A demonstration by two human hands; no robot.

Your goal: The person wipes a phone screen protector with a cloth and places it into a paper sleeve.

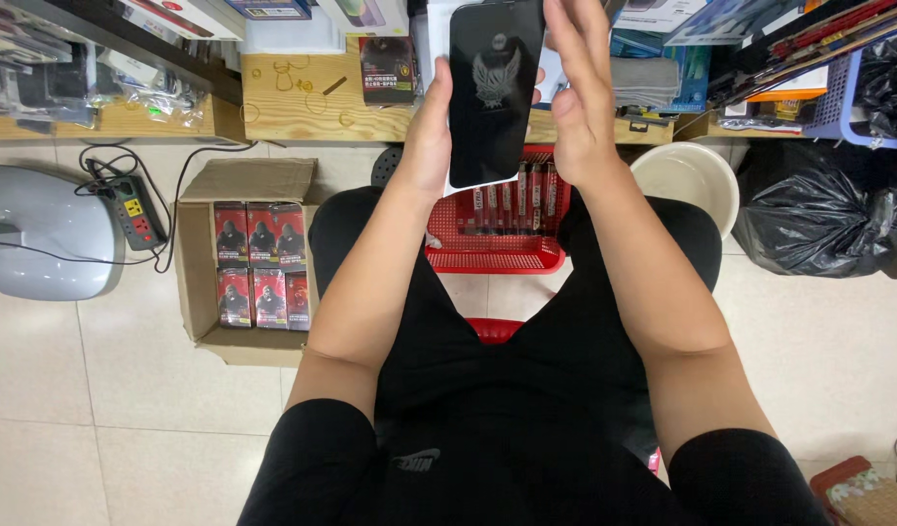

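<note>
We see a flat black glass sheet shaped like a phone screen, with a pale winged picture on it, held up near the top middle of the frame. Our left hand is at its left edge, with the fingers curled behind the sheet and the thumb side pressing its edge. Our right hand is at the right edge of the sheet, with the fingers straight, close together and pointing up. The palm of this hand touches the sheet's side. So the sheet is pinched between our two hands, standing almost upright.

Below the sheet, in the middle of the frame, a red plastic basket with holes sits between our knees, with small flat packs standing in it. At the left, an open brown cardboard box on the tiled floor holds red and black little boxes. Further left there is a black power strip with wires. At the right we see a round cream plastic bowl and a shiny black rubbish bag. A long wooden tabletop runs across the top of the frame.
</note>
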